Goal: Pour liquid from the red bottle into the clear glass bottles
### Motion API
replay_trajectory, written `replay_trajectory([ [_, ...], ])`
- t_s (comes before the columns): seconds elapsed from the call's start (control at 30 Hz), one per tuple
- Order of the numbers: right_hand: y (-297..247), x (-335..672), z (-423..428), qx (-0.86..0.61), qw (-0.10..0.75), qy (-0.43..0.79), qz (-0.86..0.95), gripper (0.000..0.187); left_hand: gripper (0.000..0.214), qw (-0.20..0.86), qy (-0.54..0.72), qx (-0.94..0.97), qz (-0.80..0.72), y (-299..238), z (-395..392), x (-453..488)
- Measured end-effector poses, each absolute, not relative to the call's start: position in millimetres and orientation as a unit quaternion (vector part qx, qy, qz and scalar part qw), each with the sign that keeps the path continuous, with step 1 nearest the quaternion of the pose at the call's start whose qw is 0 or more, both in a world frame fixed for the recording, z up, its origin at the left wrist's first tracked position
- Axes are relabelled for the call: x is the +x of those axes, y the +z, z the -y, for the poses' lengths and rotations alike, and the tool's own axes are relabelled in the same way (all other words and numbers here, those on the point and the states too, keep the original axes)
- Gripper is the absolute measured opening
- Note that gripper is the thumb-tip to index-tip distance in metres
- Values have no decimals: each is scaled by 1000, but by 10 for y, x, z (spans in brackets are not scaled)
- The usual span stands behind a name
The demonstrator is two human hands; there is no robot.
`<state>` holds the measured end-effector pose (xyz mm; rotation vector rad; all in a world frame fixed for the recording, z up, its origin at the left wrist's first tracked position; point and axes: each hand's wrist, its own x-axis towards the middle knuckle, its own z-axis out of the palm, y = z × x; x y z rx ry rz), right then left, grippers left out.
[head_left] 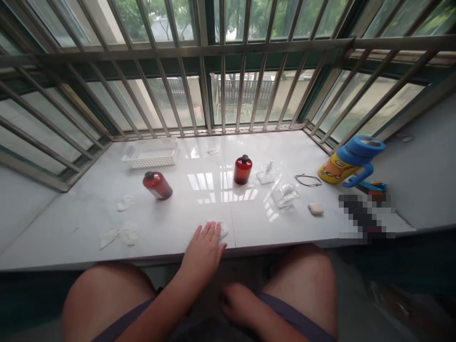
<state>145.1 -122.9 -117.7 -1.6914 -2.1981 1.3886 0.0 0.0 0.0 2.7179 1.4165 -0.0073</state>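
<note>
A left hand [203, 252] is being held flat and open on a white stone windowsill [171, 232], fingers spread, with nothing gripped. A crumpled white tissue [223, 230] is being touched by the fingertips [205, 229], lying just ahead of them and slightly to the right; its long axis cannot be made out. The forearm [156, 306] is being angled toward it from the lower left. A right hand [235, 301] is being held below the sill's edge, loosely curled and farther from the tissue; whether it holds anything cannot be told.
</note>
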Motion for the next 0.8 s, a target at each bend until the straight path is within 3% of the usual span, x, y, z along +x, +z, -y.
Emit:
replay_trajectory([
  [0.3, -1232, 1450, 1256, -544, 32, 448, 709, 29, 70, -9, -11, 802, -598, -113, -1066, -62],
  [0.57, -1299, 1488, 1267, -572, 27, 448, 686, 30, 70, 46, 16, 694, -719, 320, -2585, -1],
  [0.67, -1236, 1514, 1275, -587, 48, 462, 663, 29, 71, 53, 41, 688, -723, 469, -2715, 19],
  [0.8, -1169, 1508, 1257, -591, 50, 475, 650, 26, 70, 17, 114, 739, -664, 551, -2309, -50],
])
